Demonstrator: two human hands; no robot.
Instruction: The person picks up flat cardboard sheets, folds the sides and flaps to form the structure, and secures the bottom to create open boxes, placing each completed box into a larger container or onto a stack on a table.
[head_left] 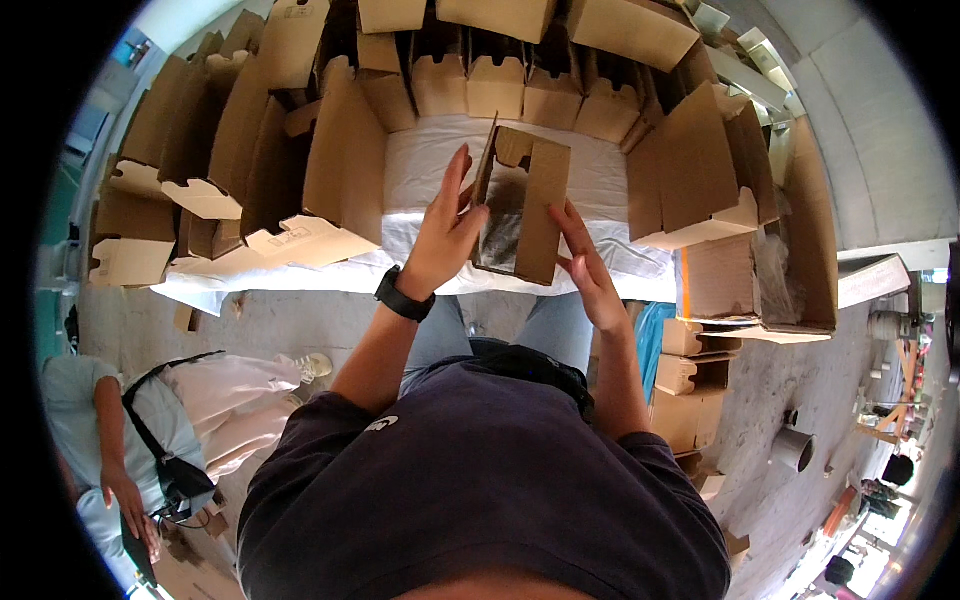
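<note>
A small brown cardboard box (547, 215) with an open top stands in front of me over the white-covered table, between my two hands. Its inside is shadowed, and I cannot make out whether anything lies in it. My left hand (440, 235), with a black watch on the wrist, holds the box's left side, thumb at the edge and fingers stretched upward. On the opposite side, my right hand (593, 275) presses its fingertips and thumb against the right wall. Whether the box rests on the cloth is hidden.
Open cardboard bins (345, 160) line the table's left, and more bins (495, 88) stand along the back. At the right are a large bin (690, 180) and a carton (720, 285) with clear plastic. Boxes (690, 415) sit below. Another person (180, 420) is at lower left.
</note>
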